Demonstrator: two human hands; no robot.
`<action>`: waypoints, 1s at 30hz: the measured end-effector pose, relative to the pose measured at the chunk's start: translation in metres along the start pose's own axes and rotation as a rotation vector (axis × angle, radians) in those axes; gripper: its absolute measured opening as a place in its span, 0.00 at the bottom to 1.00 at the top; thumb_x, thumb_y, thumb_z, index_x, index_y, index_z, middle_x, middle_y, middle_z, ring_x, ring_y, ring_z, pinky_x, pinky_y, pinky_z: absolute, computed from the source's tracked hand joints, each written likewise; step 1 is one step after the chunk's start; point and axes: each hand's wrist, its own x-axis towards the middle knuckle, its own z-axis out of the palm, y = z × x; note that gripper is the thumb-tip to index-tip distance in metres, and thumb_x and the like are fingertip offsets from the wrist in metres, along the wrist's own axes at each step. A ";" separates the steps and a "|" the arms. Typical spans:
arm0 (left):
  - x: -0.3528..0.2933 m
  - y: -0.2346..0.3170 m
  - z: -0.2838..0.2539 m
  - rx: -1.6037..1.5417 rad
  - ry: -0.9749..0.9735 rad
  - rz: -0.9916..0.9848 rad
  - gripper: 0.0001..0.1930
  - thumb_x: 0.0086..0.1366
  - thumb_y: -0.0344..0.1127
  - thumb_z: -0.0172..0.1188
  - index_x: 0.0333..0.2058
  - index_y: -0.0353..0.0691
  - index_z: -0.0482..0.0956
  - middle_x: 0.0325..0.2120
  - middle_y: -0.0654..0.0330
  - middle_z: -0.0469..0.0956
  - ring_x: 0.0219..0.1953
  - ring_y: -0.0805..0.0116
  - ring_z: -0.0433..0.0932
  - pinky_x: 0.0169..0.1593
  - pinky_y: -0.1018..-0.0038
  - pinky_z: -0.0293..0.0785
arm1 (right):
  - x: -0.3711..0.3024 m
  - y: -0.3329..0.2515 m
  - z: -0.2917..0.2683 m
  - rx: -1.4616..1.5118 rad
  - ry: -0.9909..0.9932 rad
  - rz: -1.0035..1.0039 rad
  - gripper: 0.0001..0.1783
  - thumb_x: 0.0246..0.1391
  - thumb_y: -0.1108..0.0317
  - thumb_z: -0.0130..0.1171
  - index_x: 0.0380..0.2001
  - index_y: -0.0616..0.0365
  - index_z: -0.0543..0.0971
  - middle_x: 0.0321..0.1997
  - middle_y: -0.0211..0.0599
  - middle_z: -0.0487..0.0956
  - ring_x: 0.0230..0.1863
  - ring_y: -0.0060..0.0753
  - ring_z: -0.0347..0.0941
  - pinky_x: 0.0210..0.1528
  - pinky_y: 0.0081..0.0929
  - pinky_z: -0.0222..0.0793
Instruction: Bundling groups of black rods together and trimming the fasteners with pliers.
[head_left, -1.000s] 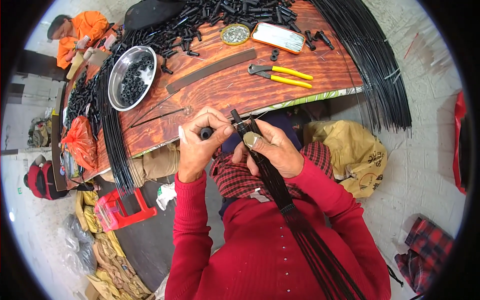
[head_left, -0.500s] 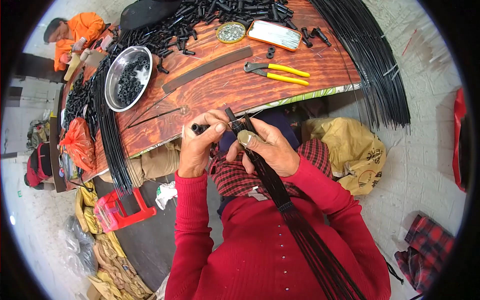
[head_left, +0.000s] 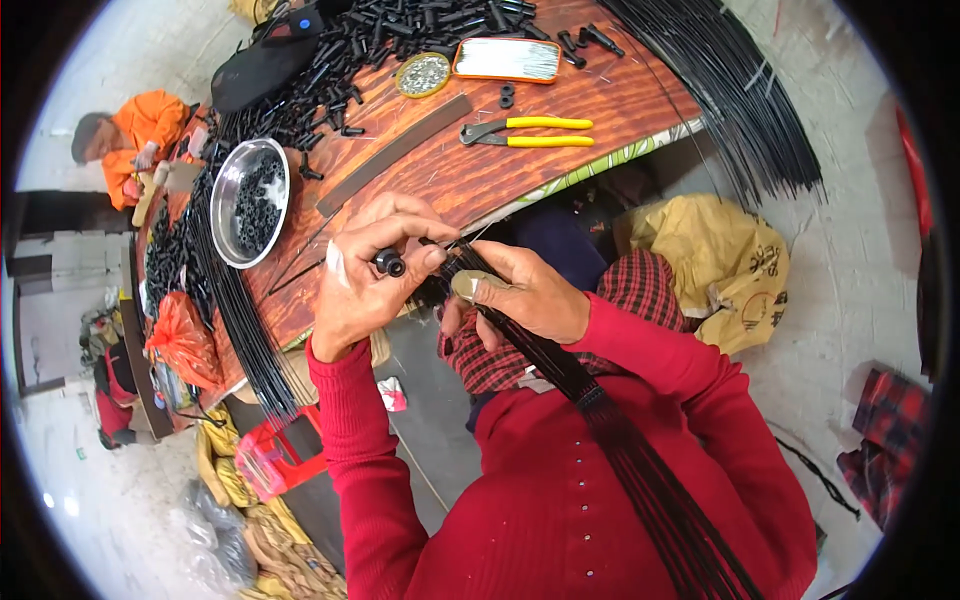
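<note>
My right hand (head_left: 530, 295) is closed around a bundle of thin black rods (head_left: 640, 455), near its upper end. The bundle slants down across my red sweater to the lower right, bound by a dark band partway along. A tan wrap covers my right thumb. My left hand (head_left: 365, 270) has a short black tubular piece (head_left: 390, 263) in its curled fingers, its round end showing. The left thumb and fingertips meet at the top of the bundle; whether they pinch something small there is hidden. A white patch is stuck on the back of the left hand.
On the wooden table (head_left: 400, 185) lie yellow-handled pincers (head_left: 530, 132), a tray of pins (head_left: 508, 60), a round dish of small metal bits (head_left: 423, 74), a steel bowl of black rings (head_left: 250, 203) and a heap of black parts (head_left: 400, 30). A person in orange (head_left: 150, 140) sits far left.
The whole view has shifted, with the table's things now farther left. My left hand has turned so the black tube's end faces me more, and its fingertips have come to the bundle's top.
</note>
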 end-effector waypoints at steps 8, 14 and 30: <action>0.005 -0.007 0.003 -0.044 -0.099 0.001 0.12 0.52 0.30 0.71 0.36 0.35 0.84 0.34 0.60 0.79 0.32 0.77 0.74 0.35 0.80 0.67 | -0.008 -0.007 0.002 0.022 -0.033 -0.021 0.21 0.68 0.61 0.47 0.55 0.65 0.66 0.35 0.47 0.81 0.23 0.23 0.76 0.24 0.17 0.72; 0.000 -0.002 0.007 -0.054 -0.058 -0.062 0.12 0.51 0.30 0.72 0.35 0.34 0.84 0.34 0.62 0.80 0.28 0.80 0.68 0.33 0.81 0.65 | -0.011 -0.004 0.002 0.039 -0.010 -0.035 0.19 0.68 0.62 0.47 0.54 0.66 0.67 0.35 0.45 0.81 0.24 0.23 0.76 0.24 0.16 0.72; 0.007 -0.014 0.009 -0.130 -0.116 -0.024 0.10 0.51 0.29 0.72 0.32 0.35 0.82 0.29 0.66 0.78 0.26 0.81 0.65 0.31 0.81 0.63 | -0.008 0.005 -0.004 0.075 -0.009 -0.025 0.18 0.66 0.65 0.47 0.54 0.65 0.66 0.35 0.45 0.81 0.19 0.24 0.75 0.23 0.18 0.72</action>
